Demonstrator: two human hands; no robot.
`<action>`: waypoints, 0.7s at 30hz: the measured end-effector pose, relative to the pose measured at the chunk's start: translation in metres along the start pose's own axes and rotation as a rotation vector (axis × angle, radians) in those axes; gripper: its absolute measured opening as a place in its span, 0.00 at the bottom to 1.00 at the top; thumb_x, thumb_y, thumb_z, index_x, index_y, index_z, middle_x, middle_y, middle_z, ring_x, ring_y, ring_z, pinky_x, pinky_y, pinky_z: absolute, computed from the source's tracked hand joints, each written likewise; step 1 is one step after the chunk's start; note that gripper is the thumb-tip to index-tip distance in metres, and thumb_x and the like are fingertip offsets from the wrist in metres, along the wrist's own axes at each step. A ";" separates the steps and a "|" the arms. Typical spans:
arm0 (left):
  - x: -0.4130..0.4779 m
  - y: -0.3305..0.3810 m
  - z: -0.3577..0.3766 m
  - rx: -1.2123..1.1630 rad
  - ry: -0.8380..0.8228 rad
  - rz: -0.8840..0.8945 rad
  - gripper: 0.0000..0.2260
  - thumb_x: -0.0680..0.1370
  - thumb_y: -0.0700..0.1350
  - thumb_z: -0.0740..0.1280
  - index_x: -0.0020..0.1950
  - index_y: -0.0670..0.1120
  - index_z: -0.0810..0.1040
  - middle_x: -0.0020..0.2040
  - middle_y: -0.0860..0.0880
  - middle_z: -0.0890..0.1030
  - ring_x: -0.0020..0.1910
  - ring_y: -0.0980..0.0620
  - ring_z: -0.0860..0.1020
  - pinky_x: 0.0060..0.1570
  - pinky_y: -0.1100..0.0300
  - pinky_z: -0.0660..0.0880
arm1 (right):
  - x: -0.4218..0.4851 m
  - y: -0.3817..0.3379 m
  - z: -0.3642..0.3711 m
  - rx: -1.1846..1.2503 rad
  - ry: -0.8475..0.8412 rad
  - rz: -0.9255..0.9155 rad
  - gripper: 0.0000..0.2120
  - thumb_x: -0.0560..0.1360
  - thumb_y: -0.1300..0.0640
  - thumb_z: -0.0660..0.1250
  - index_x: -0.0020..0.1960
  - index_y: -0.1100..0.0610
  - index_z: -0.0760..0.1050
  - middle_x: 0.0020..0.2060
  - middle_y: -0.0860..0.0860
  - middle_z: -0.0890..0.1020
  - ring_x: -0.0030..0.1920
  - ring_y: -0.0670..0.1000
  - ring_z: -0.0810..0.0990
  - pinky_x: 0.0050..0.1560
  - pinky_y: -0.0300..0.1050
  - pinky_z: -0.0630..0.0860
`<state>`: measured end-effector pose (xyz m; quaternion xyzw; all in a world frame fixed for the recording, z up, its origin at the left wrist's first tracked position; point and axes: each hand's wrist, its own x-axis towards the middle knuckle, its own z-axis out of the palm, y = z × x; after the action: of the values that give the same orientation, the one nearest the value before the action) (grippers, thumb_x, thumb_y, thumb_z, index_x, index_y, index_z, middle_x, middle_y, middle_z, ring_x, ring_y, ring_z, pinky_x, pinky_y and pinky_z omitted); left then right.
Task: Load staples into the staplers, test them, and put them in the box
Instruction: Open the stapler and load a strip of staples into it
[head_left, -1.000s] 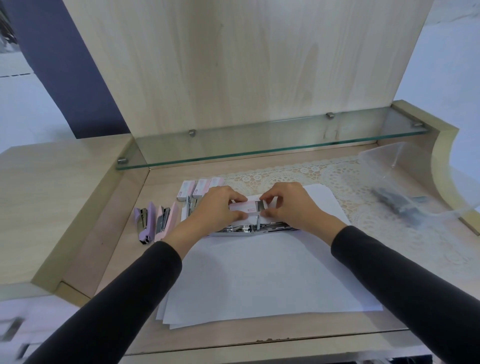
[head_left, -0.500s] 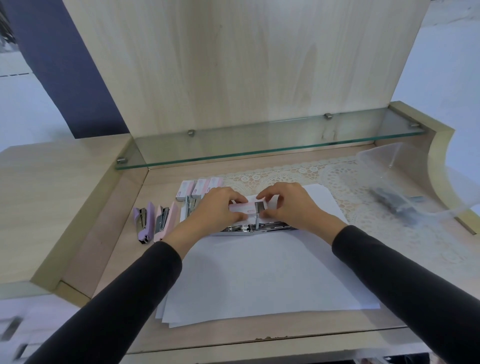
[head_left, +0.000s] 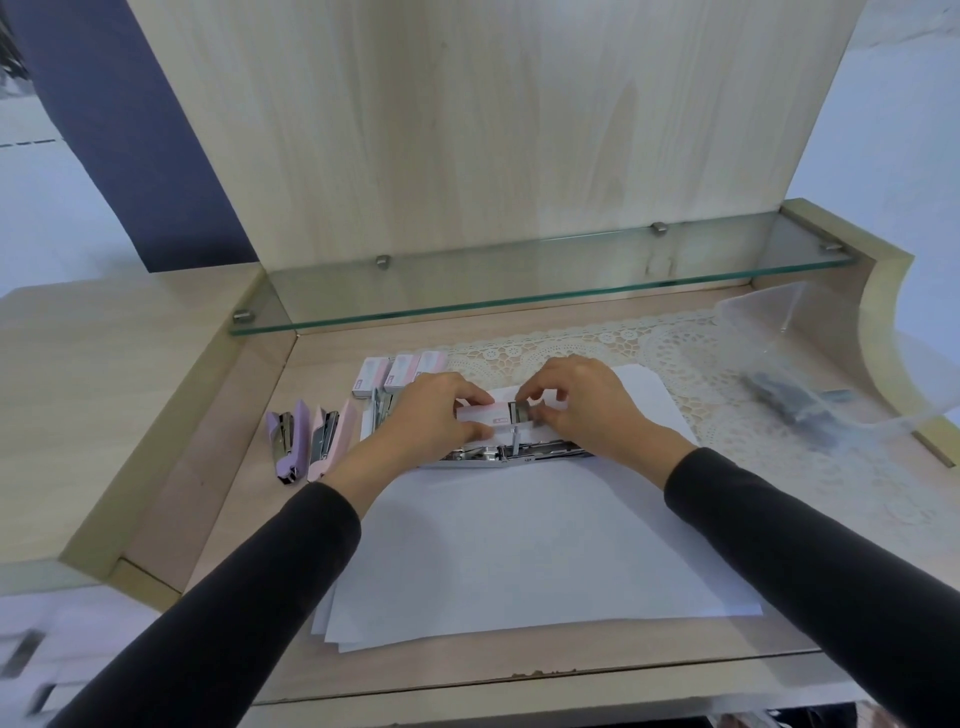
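Observation:
My left hand (head_left: 436, 410) grips a small pink-and-white staple box (head_left: 485, 414) over the far end of the paper. My right hand (head_left: 582, 402) pinches the strip of staples (head_left: 521, 412) sticking out of the box's right end. Just below both hands an opened stapler (head_left: 506, 453) lies flat on the white paper stack (head_left: 519, 545), its metal track showing. A purple stapler (head_left: 284, 440) and a pink stapler (head_left: 330, 439) lie open to the left. A clear plastic box (head_left: 810, 364) at the right holds a dark stapler (head_left: 789, 402).
Three more staple boxes (head_left: 397, 373) stand in a row behind my left hand. Another stapler (head_left: 378, 410) lies partly hidden by that hand. A lace mat (head_left: 675, 353) covers the desk's right side. A glass shelf (head_left: 519, 280) runs above the back.
My right hand's fingers have shifted slightly at the box's end, and the staple strip shows a little more. The staplers and the plastic box have stayed put.

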<state>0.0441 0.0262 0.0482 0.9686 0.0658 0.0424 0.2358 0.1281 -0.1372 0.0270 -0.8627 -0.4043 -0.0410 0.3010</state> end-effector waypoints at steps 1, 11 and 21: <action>0.000 0.000 0.000 -0.001 -0.001 0.000 0.16 0.70 0.46 0.73 0.57 0.47 0.79 0.52 0.49 0.79 0.47 0.55 0.71 0.49 0.62 0.68 | 0.000 0.000 0.000 -0.011 -0.006 -0.009 0.07 0.70 0.61 0.69 0.46 0.53 0.82 0.42 0.51 0.82 0.40 0.47 0.69 0.43 0.40 0.65; -0.001 -0.001 0.000 -0.009 0.006 -0.005 0.16 0.70 0.46 0.73 0.57 0.47 0.79 0.52 0.49 0.78 0.47 0.55 0.71 0.48 0.63 0.67 | -0.009 0.005 -0.001 0.032 -0.041 -0.036 0.07 0.70 0.62 0.67 0.45 0.55 0.83 0.43 0.51 0.82 0.42 0.47 0.71 0.45 0.38 0.65; -0.002 0.000 -0.001 -0.001 -0.001 -0.008 0.16 0.70 0.46 0.73 0.57 0.47 0.79 0.53 0.50 0.78 0.46 0.56 0.71 0.46 0.65 0.65 | -0.006 0.002 -0.008 0.065 -0.093 -0.013 0.01 0.66 0.61 0.72 0.38 0.58 0.81 0.42 0.51 0.82 0.42 0.55 0.78 0.46 0.52 0.75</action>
<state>0.0425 0.0264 0.0486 0.9682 0.0697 0.0411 0.2368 0.1276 -0.1467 0.0307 -0.8506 -0.4247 0.0102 0.3098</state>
